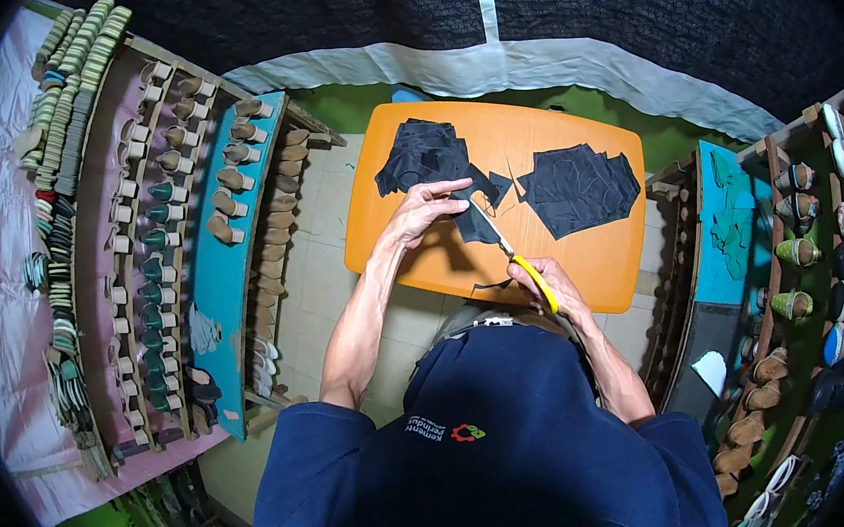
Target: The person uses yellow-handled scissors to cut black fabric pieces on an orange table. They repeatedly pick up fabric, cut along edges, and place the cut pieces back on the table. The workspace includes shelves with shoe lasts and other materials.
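My right hand (557, 287) grips yellow-handled scissors (541, 281), whose blades point up and left over the table. My left hand (424, 211) pinches a small piece of black fabric (477, 225), which hangs beside the scissor blades. Whether the blades touch the fabric I cannot tell. Behind my left hand lies a heap of black fabric pieces (424, 153). Another pile of black cut fabric (581, 187) rests on the right side of the orange table (520, 119). Small dark scraps (503, 187) lie between the two piles.
At left, wooden racks hold rows of shoe forms (161, 236) and a blue board (215, 312). More shoes (792, 251) line a rack at right, next to a blue shelf top with green scraps (729, 212). A dark curtain (620, 5) hangs behind the table.
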